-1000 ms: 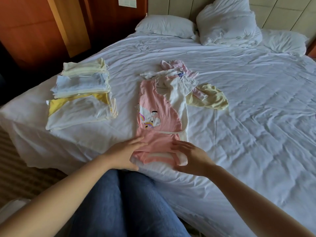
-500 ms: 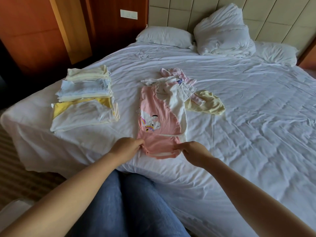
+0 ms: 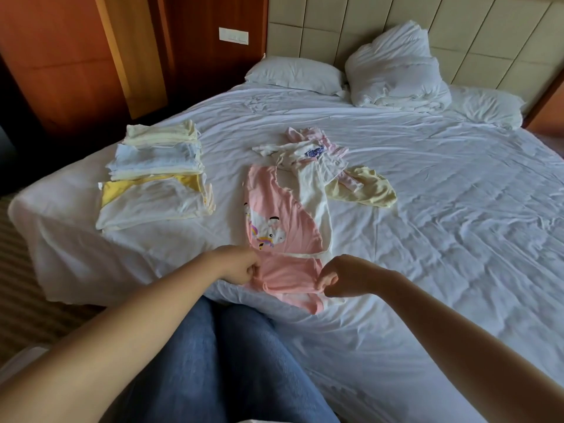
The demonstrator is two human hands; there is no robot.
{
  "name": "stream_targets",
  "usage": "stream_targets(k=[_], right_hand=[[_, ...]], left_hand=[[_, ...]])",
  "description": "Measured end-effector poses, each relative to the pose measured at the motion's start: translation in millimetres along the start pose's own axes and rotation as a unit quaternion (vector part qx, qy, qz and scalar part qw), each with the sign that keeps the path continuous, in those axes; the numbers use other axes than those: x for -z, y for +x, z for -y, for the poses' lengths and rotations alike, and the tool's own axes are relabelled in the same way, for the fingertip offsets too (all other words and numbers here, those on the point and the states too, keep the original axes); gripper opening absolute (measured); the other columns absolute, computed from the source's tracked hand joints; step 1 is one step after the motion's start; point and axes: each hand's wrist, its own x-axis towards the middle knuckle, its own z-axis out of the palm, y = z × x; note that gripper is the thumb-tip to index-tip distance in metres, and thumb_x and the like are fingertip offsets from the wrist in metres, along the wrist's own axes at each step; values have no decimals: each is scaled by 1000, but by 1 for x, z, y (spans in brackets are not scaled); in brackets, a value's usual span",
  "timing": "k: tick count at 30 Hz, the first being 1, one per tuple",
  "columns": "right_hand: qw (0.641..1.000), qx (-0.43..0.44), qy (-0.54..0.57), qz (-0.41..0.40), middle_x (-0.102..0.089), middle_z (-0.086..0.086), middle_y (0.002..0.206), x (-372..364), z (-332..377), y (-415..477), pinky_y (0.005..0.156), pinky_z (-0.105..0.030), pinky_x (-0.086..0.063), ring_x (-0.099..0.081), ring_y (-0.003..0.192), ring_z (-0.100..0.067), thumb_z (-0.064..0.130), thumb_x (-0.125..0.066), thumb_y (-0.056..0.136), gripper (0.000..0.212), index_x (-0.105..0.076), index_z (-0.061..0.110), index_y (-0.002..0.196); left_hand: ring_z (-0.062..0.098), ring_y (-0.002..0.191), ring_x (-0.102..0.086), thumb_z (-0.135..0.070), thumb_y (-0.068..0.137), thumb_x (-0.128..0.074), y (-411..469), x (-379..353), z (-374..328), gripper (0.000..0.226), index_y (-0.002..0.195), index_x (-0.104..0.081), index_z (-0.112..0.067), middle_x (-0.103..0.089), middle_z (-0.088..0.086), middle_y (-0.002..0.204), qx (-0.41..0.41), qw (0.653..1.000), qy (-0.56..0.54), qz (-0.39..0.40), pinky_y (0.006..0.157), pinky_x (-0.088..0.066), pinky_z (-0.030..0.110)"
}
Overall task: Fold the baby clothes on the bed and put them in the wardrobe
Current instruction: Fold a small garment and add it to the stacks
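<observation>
Soft matt cloth garment (image 3: 283,215); wrinkled cotton-like bed sheet (image 3: 442,209); glossy wood panel (image 3: 61,56).

The white garment's (image 3: 314,190) blue label (image 3: 316,152) is unreadable.

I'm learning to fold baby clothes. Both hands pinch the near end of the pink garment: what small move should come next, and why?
Probably lift that end and lay it forward over the rest of the pink garment, halving it. The left hand and right hand each pinch a near corner, and the garment lies flat, long and narrow, longer than the folded stacks beside it.
</observation>
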Motion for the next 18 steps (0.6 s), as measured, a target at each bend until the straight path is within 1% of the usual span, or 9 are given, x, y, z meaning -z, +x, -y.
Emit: stream_targets(k=[2,4,7,8,10,12,14,16,18], right_hand=[[1000,1,-3,-25,-71,16,106,6,3,4,84,-23,-50,-63,90,0,32,-62,84,22,-75,33,102],[997,8,-30,-74,-71,13,106,14,6,13,78,-22,-49,-63,89,-2,32,-60,87,22,-73,32,105],[990,4,-65,-125,-70,7,107,29,13,36,79,-26,-47,-63,98,-11,34,-55,92,27,-66,34,117],[989,-3,-67,-135,-70,5,108,35,15,46,81,-28,-46,-62,102,-14,33,-53,92,30,-64,35,120],[987,-12,-65,-149,-67,4,117,50,18,68,86,-30,-45,-59,111,-17,31,-51,93,34,-60,36,125],[985,-15,-59,-164,-63,6,127,69,20,93,89,-31,-45,-56,117,-17,29,-52,92,37,-59,34,128],[983,-18,-51,-174,-63,5,126,85,18,120,87,-31,-46,-56,117,-17,28,-52,91,37,-60,33,127],[982,-24,-37,-182,-64,5,124,100,12,151,86,-32,-48,-58,114,-18,27,-51,91,37,-61,32,126],[981,-38,-15,-190,-66,5,121,113,4,183,84,-33,-51,-61,110,-19,27,-50,90,35,-62,32,123]], left_hand=[[11,74,-57,-20,81,-56,2,1,1,18,93,-68,-24,-63,-11,77,9,1000,-17,17,64,-47,26],[11,77,-61,-26,78,-56,6,5,5,17,87,-70,-23,-68,-9,81,22,998,-50,12,74,-54,33],[13,77,-60,-29,84,-53,15,19,11,15,79,-65,-21,-59,-19,70,48,995,-71,-50,70,-48,28],[15,80,-61,-30,86,-51,20,25,14,17,79,-64,-23,-57,-20,72,58,993,-68,-80,68,-46,28],[17,87,-61,-33,89,-49,33,38,22,17,83,-64,-28,-62,-14,86,73,986,-64,-138,66,-41,26],[16,92,-60,-33,90,-50,48,52,35,17,93,-67,-30,-63,-11,97,95,976,-78,-182,69,-39,24],[17,90,-59,-32,91,-50,65,66,49,17,92,-66,-30,-63,-10,98,114,967,-96,-207,69,-38,24],[16,86,-57,-29,90,-51,84,81,63,14,82,-62,-31,-61,-10,94,122,961,-116,-219,68,-38,24],[17,88,-59,-29,91,-53,107,92,81,11,86,-63,-27,-63,-9,95,135,955,-130,-228,69,-40,25]])
